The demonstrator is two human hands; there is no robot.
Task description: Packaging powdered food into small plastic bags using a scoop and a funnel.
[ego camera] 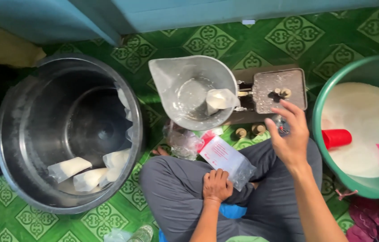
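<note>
bag stack: on lap, long axis near-left to far-right
left hand: clenched on stack's near edge
right hand: released, fingers spread, just right of stack, nearer scale

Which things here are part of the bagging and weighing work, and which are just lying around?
In use:
left hand on the stack of empty plastic bags
right hand near the balance scale
scale pan holding a filled bag
green basin of white grain with red cup
big metal pot with filled bags

Lying about:
plastic bottle
dark red cloth
</note>
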